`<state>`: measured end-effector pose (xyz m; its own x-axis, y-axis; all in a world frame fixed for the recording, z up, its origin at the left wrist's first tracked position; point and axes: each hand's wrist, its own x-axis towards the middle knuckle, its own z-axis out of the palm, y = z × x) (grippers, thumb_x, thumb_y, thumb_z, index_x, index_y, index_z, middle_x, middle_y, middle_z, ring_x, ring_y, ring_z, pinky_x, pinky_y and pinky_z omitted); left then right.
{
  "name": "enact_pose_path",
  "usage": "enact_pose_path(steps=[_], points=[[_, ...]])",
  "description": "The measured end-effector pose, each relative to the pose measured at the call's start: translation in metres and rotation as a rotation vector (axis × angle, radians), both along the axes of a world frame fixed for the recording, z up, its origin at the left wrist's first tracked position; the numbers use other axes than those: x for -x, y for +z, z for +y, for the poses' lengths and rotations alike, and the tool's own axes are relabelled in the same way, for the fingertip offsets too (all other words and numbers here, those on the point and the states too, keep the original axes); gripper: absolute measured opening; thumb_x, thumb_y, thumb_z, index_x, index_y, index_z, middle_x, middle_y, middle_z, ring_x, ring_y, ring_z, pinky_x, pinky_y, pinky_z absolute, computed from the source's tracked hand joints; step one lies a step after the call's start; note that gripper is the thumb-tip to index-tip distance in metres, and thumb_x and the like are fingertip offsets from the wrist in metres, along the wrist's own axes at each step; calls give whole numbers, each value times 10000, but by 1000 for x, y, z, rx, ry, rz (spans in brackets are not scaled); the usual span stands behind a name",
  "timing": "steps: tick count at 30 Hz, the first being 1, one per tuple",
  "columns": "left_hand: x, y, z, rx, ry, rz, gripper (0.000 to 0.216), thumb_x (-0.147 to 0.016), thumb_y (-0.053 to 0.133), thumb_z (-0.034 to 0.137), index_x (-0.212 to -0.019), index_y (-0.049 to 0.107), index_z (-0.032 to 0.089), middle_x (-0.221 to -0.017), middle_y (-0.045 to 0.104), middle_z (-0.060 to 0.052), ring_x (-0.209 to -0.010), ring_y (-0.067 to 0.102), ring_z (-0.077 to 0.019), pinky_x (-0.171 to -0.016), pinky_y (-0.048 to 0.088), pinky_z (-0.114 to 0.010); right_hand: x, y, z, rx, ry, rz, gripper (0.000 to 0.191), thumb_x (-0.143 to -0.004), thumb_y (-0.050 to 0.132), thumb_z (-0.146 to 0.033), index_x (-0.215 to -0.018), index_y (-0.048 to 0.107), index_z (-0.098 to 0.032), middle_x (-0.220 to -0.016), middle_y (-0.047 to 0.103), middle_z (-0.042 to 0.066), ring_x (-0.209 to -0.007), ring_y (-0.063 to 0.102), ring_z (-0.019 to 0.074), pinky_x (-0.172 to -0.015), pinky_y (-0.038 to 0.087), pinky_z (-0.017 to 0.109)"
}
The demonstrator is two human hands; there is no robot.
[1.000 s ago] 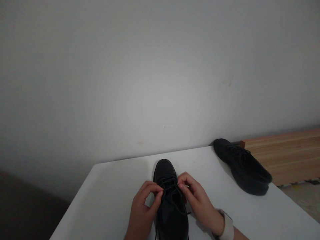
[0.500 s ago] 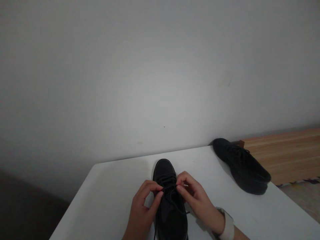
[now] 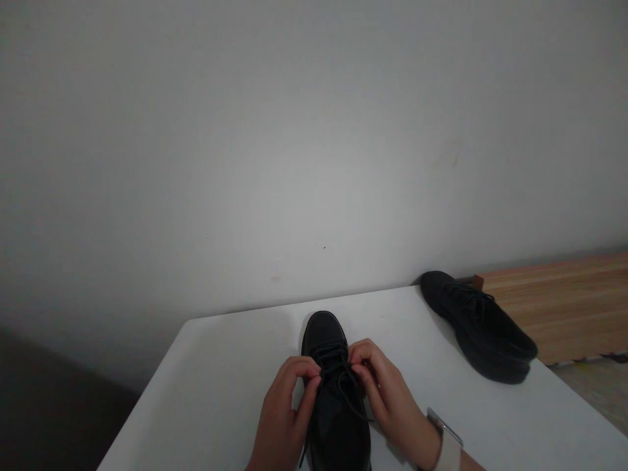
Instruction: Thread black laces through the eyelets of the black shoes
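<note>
A black lace-up shoe (image 3: 324, 330) lies on the white table with its toe pointing away from me. At its left side my left hand (image 3: 289, 405) pinches the black shoelace (image 3: 336, 369) between thumb and forefinger. On the opposite side my right hand (image 3: 385, 392), with a pale watch band at the wrist, pinches another part of the same lace. The lace crosses the shoe between my fingertips, and a loose loop hangs over the opening to the right. One lace end dangles below my left hand. The exact form of the knot is too dark to make out.
A second black shoe (image 3: 478, 324), its lace tied, stands at the table's far right edge. The white table (image 3: 220, 379) meets a grey wall (image 3: 314, 163) behind. Beyond the table on the right is a wooden board (image 3: 564, 307).
Both hands keep their pinch on the lace and have barely moved. My right wrist has turned slightly, showing more of the watch. The view has shifted a little.
</note>
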<state>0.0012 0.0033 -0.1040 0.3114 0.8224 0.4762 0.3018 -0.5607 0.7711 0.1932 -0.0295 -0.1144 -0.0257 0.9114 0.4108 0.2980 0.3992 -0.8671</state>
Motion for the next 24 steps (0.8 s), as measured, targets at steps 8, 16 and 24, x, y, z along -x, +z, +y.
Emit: enact_pose_path(steps=[8,16,24], points=[[4,-9,-2,184,74,0,159,-971,490,327,-895,574,215,-784,612,-18,-724,621,-177,-546,478,-207,1,2,-1,84,-17,24,126,-1033,395,-294,-1022,508,-240,-896,543,24,-818,547,178,-747,444,303],[8,-13,-4,139,-72,-72,196,-953,529,254,-1147,510,227,-902,597,-18,-872,604,-173,-826,492,-261,1,7,-4,137,82,103,171,-1024,423,-314,-1160,501,-247,-974,557,36,-919,563,192,-837,455,329],[4,-2,3,111,-72,-68,56,-945,539,247,-907,560,212,-884,588,-24,-857,588,-179,-781,469,-261,-3,10,0,111,60,80,183,-1013,449,-354,-908,524,-223,-903,512,29,-849,509,193,-753,418,320]])
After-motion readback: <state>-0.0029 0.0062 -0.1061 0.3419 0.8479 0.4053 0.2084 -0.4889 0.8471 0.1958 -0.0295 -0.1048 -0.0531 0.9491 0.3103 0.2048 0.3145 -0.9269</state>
